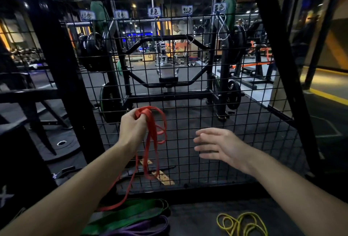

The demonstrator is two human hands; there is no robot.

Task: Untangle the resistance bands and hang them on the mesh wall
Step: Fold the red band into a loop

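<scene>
At centre frame, our left hand [131, 128] grips the tangled red rubber resistance band [153, 141] before the black wire mesh wall [207, 122]; our right hand [220, 145] hovers with fingers relaxed, holding nothing. Trailing loops could snag.

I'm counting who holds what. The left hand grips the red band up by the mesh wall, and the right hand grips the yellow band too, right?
Not quite. In the head view the left hand does grip the red band by the mesh wall, but the right hand is open and holds nothing; the yellow band lies below on the dark surface.
</scene>
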